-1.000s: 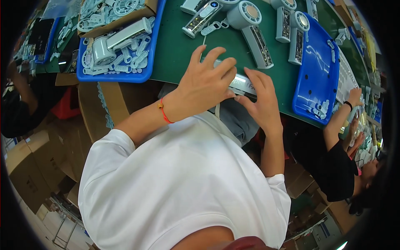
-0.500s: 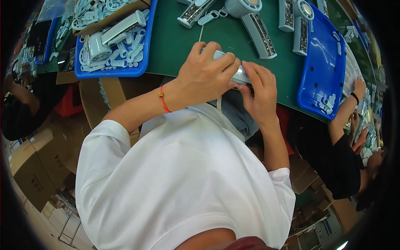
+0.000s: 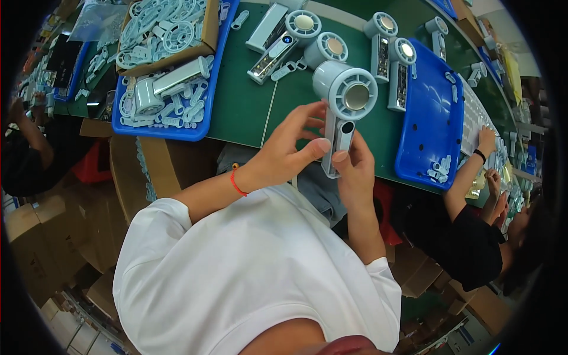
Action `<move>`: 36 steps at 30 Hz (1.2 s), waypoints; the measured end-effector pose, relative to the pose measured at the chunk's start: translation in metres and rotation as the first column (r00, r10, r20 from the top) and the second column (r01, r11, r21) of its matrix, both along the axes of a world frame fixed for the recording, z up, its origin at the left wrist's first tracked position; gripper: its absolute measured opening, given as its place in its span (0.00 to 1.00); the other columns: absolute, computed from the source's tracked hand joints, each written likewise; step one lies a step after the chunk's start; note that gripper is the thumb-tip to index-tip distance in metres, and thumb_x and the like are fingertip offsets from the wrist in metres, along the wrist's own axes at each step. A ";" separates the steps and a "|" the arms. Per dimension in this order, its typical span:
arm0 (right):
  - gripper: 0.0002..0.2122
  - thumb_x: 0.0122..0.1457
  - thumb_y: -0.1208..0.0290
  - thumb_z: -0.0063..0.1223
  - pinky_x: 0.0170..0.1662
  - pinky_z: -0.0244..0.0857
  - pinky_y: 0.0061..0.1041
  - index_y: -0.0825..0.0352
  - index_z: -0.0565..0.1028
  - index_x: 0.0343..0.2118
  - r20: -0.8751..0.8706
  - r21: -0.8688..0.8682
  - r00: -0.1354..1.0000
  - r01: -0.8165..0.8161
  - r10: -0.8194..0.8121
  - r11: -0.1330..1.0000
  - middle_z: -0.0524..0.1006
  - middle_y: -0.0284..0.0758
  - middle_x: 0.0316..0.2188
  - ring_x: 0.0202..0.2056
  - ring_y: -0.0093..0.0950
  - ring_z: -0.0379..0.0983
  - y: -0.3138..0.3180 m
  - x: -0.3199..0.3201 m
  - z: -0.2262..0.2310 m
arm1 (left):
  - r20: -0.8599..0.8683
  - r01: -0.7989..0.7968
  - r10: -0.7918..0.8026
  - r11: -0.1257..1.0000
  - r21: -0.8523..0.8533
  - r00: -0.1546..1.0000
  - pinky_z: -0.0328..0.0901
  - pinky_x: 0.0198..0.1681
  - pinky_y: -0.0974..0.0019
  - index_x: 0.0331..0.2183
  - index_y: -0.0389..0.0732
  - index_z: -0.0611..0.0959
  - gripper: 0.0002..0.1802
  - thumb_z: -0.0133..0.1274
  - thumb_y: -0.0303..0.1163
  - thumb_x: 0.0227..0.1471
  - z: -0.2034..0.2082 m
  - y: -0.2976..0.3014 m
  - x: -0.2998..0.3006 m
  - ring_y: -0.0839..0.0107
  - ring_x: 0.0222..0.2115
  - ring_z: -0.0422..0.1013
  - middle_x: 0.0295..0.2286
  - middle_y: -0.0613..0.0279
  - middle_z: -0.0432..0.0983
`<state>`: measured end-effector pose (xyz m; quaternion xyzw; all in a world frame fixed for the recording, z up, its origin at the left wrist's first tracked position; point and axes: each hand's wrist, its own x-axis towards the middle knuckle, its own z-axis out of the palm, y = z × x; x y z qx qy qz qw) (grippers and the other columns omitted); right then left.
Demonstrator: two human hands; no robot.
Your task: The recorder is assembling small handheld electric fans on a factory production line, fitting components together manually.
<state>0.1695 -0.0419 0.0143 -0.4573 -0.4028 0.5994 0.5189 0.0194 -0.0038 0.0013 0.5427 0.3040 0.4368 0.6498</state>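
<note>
Over the table's near edge, a pale blue handheld fan (image 3: 357, 96) stands upright, its round head up and its handle down. Its handle front has a cover with a dark oval window. My right hand (image 3: 357, 174) is closed around the lower handle, thumb on the front. From the other side my left hand (image 3: 299, 142) holds the handle between bent fingers and thumb; some of its fingertips are hidden behind it. Beyond lie more fans, among them one with a lit display (image 3: 288, 40) and exposed inner parts. A loose oval cover piece (image 3: 284, 71) lies beside it.
At left, a blue tray (image 3: 204, 127) holds small pale parts and a fan casing (image 3: 177, 81); a cardboard box (image 3: 208, 35) of parts rests on it. Another blue tray (image 3: 423, 127) lies right. A co-worker's arm (image 3: 461, 183) reaches in at far right.
The fan has swung from lying low between both hands to upright, its head now showing. My left hand has come off its top to the handle's side. The view has shifted slightly.
</note>
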 end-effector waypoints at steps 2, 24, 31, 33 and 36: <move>0.31 0.52 0.61 0.56 0.43 0.60 0.18 0.74 0.58 0.54 -0.102 0.018 0.995 0.012 -0.010 1.000 0.69 0.37 0.43 0.41 0.21 0.66 0.002 -0.002 -0.002 | 0.065 0.084 -0.076 0.987 -0.136 0.995 0.64 0.42 0.66 0.52 0.33 0.58 0.35 0.51 0.43 0.50 0.004 0.004 0.009 0.66 0.42 0.65 0.43 0.52 0.62; 0.18 0.49 0.80 0.39 0.42 0.62 0.42 0.66 0.66 0.46 0.937 0.174 -0.331 0.166 -0.111 0.971 0.67 0.51 0.37 0.36 0.50 0.66 0.193 0.322 -0.045 | -0.896 -0.153 0.419 0.905 0.398 0.146 0.65 0.41 0.59 0.39 0.38 0.77 0.27 0.48 0.47 0.40 0.086 0.344 -0.050 0.52 0.39 0.70 0.37 0.47 0.73; 0.22 0.41 0.85 0.39 0.40 0.60 0.41 0.65 0.66 0.43 0.981 0.122 -0.172 0.165 -0.093 0.979 0.69 0.53 0.32 0.33 0.49 0.66 0.159 0.275 -0.013 | -0.891 0.048 0.276 0.959 0.278 -0.361 0.68 0.32 0.55 0.40 0.44 0.78 0.25 0.45 0.51 0.45 0.025 0.423 -0.010 0.62 0.39 0.71 0.41 0.57 0.73; 0.21 0.42 0.83 0.39 0.40 0.60 0.41 0.65 0.66 0.43 0.981 0.084 -0.191 0.203 -0.045 0.976 0.69 0.52 0.31 0.34 0.48 0.66 0.144 0.265 -0.008 | -0.766 0.354 0.567 0.813 0.462 -0.302 0.69 0.26 0.58 0.37 0.44 0.79 0.27 0.44 0.56 0.47 0.043 0.425 0.014 0.64 0.31 0.74 0.35 0.55 0.74; 0.17 0.48 0.79 0.43 0.39 0.63 0.32 0.68 0.67 0.44 0.950 0.246 -0.222 0.110 -0.218 0.963 0.71 0.47 0.33 0.34 0.39 0.69 0.126 0.262 -0.013 | -0.728 0.423 0.660 0.614 0.666 0.188 0.68 0.29 0.63 0.34 0.45 0.81 0.24 0.44 0.54 0.47 0.050 0.396 0.096 0.65 0.24 0.74 0.30 0.56 0.77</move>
